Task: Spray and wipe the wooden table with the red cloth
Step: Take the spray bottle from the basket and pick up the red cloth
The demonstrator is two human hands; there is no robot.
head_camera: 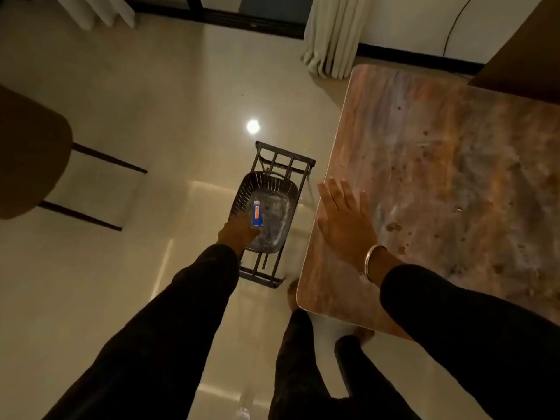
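At far left a dark chair intrudes, its thin legs over the glossy pale floor. Further right, a dark slatted rack stands on the floor just beside the wooden table, carrying a grey perforated basket. The left hand, black-sleeved, reaches down into the basket's near end and meets the base of a blue spray bottle with an orange label and pale cap; the fingers are hidden below the hand, so whether they have closed round the bottle cannot be told. The right hand lies flat, fingers straight and spread, palm down on the table's left edge, holding nothing (a metal bangle sits at the wrist). The tabletop is mottled reddish-brown, smeared, with scattered dark specks and crumbs. No red cloth can be made out. A ceiling light reflects off the floor beyond the rack; pale curtains hang at the rear beside a dark window frame. The person's dark-trousered legs show at bottom.
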